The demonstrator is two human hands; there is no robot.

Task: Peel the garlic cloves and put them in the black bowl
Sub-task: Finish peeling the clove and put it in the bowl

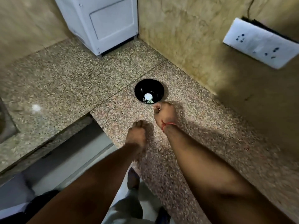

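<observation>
Looking down from your head, you see both of your bare forearms reaching out over a speckled granite counter (68, 81). Your right hand (165, 113) is curled just beside the near rim of the black bowl (149, 91), with something small and pale pinched at its fingertips; the blur makes it impossible to tell whether that is a garlic clove or skin. A red thread (166, 125) circles that wrist. Your left hand (137, 133) sits nearer to you, its fingers curled under; what it holds, if anything, cannot be made out. The bowl stands on the counter near the corner of the tan walls and has pale pieces (148, 97) at its bottom. A white appliance (103, 23) stands at the far end, and a white socket plate (260, 44) hangs on the right wall.
</observation>
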